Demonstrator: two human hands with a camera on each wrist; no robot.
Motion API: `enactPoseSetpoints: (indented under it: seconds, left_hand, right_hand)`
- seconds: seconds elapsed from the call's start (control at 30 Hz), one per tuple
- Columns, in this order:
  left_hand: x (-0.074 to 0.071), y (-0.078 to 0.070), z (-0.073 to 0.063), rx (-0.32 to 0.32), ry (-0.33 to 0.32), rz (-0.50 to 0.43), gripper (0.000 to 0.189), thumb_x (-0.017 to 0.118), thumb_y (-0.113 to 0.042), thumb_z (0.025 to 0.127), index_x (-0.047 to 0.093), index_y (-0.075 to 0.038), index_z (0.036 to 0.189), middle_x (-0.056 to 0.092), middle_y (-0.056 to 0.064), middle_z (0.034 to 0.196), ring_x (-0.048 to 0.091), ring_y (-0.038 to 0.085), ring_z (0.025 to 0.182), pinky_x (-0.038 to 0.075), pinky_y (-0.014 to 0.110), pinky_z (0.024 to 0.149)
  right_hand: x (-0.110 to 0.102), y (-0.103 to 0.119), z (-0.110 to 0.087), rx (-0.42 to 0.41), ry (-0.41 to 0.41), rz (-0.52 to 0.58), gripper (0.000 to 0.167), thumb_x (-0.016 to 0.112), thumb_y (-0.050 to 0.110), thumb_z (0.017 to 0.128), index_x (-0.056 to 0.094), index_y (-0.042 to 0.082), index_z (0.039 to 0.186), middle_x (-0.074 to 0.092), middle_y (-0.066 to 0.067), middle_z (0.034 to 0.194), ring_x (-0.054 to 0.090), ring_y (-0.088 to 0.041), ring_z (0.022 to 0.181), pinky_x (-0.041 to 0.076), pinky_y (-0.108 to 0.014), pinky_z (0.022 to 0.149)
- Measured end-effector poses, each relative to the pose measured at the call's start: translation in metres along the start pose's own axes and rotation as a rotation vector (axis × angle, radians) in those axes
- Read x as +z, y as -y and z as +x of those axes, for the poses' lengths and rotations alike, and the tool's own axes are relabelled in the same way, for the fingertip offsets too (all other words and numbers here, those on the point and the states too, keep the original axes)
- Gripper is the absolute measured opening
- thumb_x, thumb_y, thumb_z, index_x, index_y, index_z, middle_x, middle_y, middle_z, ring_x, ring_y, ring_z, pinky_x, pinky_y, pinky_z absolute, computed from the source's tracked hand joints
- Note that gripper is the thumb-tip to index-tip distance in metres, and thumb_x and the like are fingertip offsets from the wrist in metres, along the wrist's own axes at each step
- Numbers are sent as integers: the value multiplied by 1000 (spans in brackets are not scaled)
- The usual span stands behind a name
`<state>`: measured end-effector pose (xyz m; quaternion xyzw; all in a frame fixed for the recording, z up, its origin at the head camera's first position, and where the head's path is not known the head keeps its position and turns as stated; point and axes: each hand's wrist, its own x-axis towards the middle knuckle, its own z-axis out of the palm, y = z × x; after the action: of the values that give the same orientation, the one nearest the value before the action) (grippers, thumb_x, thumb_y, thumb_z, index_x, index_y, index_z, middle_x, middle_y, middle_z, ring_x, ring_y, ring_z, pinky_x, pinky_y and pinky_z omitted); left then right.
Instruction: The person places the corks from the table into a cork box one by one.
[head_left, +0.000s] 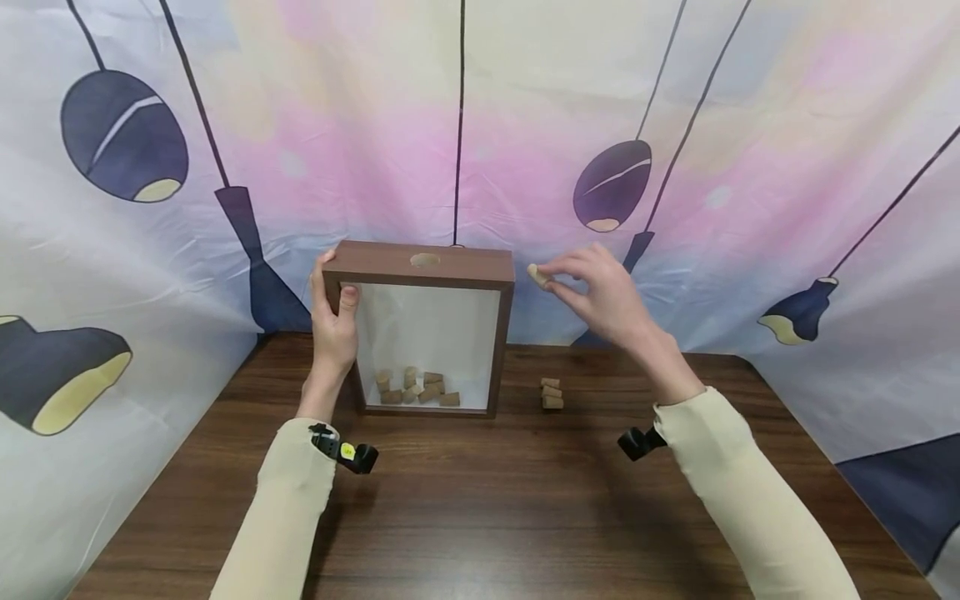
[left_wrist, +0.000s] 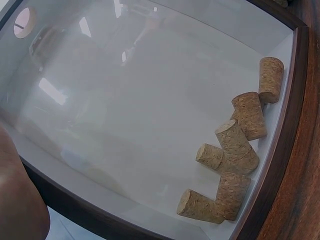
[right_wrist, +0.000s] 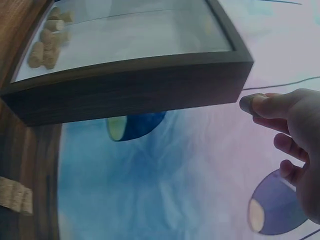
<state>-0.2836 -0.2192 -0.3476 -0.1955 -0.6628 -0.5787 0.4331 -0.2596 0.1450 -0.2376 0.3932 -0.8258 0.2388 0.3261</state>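
A brown-framed shadow box (head_left: 504,350) with a clear front stands upright on the table, an oval hole (head_left: 425,260) in its top side. Several corks (left_wrist: 235,145) lie heaped along its bottom inside. My left hand (head_left: 333,329) grips the box's upper left corner, thumb on the front edge and fingers around the side. Between thumb and fingertips my right hand (head_left: 603,292) pinches a single cork (head_left: 537,275), held in the air just right of the box's upper right corner. In the right wrist view that cork (right_wrist: 248,103) appears close beside the frame corner.
A small group of corks (head_left: 552,393) lies on the dark wooden table (head_left: 450,500), right of the box. Behind the table hangs a cloth backdrop (head_left: 375,125) printed with lamps. Each wrist wears a strapped camera, such as the one on the right wrist (head_left: 639,443).
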Motion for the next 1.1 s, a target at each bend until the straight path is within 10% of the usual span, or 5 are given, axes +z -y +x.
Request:
enactPoseSetpoints:
  seconds: [0.23, 0.47, 1.1]
  left_hand:
    - [1, 0, 1, 1, -3, -12, 73, 52, -53, 96, 33, -9, 152, 35, 8, 153, 40, 12, 125, 31, 25, 101]
    - [0, 1, 0, -4, 3, 10, 75, 51, -57, 95, 34, -12, 152, 35, 6, 154, 39, 13, 130, 31, 27, 103]
    - [0, -2, 0, -27, 8, 33, 78, 51, -61, 93, 34, -14, 153, 32, 6, 157, 34, 22, 140, 30, 37, 109]
  right_hand:
    - [-7, 12, 21, -75, -33, 28, 21, 80, 9, 84, 78, 8, 105, 76, -7, 98, 62, -25, 95, 36, -45, 103]
    - [-3, 37, 45, -70, 8, 33, 20, 79, 13, 85, 78, 12, 105, 75, -3, 97, 57, -21, 89, 42, -35, 89]
    - [36, 71, 98, 12, 377, -47, 17, 68, 22, 96, 77, 19, 110, 71, 3, 106, 52, -17, 100, 42, -33, 87]
